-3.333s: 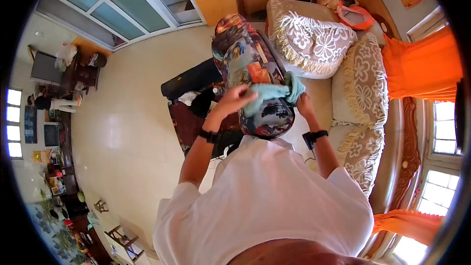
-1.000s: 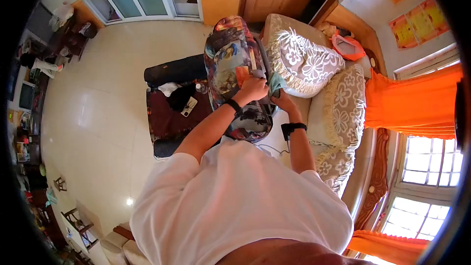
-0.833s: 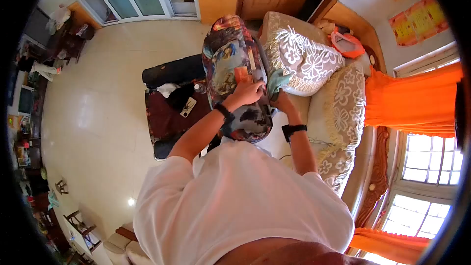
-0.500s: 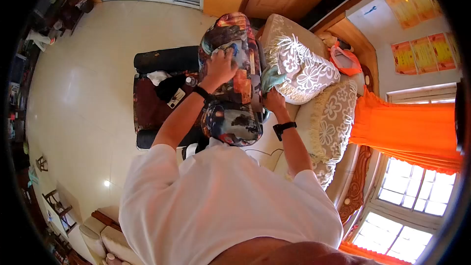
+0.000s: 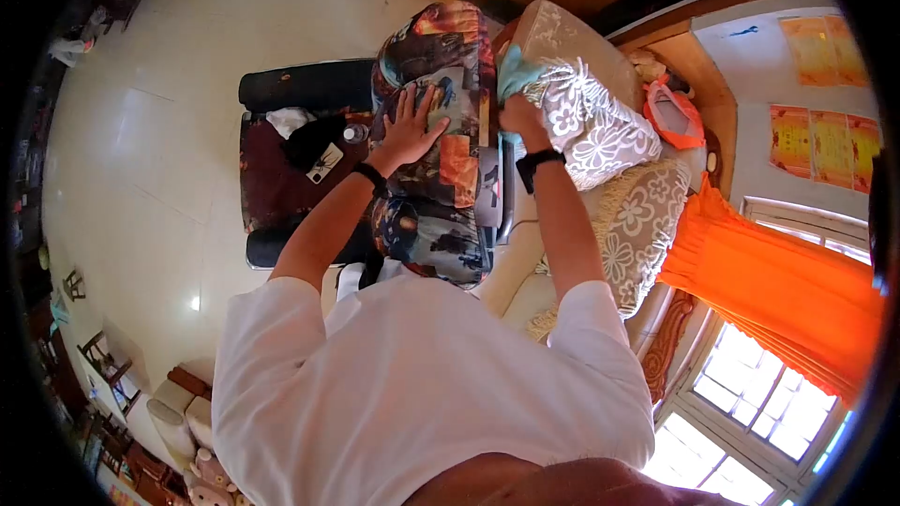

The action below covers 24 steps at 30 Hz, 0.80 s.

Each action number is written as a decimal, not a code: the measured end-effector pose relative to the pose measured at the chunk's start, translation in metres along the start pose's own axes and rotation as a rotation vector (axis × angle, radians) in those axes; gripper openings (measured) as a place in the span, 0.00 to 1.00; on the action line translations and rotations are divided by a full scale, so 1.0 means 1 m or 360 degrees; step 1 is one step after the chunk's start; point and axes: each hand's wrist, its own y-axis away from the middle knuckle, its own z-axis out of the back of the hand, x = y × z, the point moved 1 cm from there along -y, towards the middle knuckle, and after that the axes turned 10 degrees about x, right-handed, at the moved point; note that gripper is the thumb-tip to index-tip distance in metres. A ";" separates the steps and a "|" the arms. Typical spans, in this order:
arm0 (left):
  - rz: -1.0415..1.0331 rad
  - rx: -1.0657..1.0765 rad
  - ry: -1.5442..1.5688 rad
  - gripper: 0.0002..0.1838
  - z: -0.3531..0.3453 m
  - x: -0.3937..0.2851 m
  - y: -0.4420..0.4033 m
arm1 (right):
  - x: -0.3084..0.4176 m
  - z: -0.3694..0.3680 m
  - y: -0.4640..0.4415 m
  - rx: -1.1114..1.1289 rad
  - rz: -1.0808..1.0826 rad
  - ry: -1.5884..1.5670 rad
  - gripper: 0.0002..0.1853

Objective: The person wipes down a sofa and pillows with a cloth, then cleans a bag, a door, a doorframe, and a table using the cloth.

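Observation:
My left hand (image 5: 412, 129) lies with spread fingers on the dark, colourfully patterned backrest (image 5: 458, 157) of a chair. My right hand (image 5: 521, 118) is closed on a blue-green cloth (image 5: 515, 71), at the rear side of that backrest. Its fingers are partly hidden, and I cannot tell whether the cloth touches the chair. On the chair's dark red seat (image 5: 270, 173) lie a white cloth (image 5: 289, 120), a black cloth (image 5: 312, 140), a small clear bottle (image 5: 355, 133) and a white rectangular item with a dark picture (image 5: 325, 162).
Right of the chair stands a beige sofa (image 5: 564, 26) with fringed, flower-patterned cushions (image 5: 600, 136). An orange bag (image 5: 673, 117) sits behind them. Orange curtains (image 5: 759, 286) hang by the window. Pale tiled floor (image 5: 141, 178) stretches to the left.
My right hand has moved forward along the rear of the backrest with the cloth. The left hand stays on the patterned cover, its fingers more spread. The whole view has shifted slightly.

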 end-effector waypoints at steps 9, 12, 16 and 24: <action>0.0031 -0.0012 0.0057 0.45 -0.008 0.003 -0.016 | 0.002 0.035 -0.078 0.0217 0.0110 -0.0127 0.25; 0.0018 0.0011 0.0010 0.46 0.001 0.000 -0.014 | -0.004 0.013 -0.098 -0.0044 0.0147 -0.0230 0.25; 0.0069 0.0177 -0.0007 0.47 0.010 -0.004 -0.016 | -0.002 0.016 -0.074 -0.0127 0.0147 -0.0496 0.28; -0.0042 0.0295 -0.0046 0.46 0.016 0.014 -0.016 | -0.032 -0.068 0.004 -0.0269 0.0396 -0.0861 0.39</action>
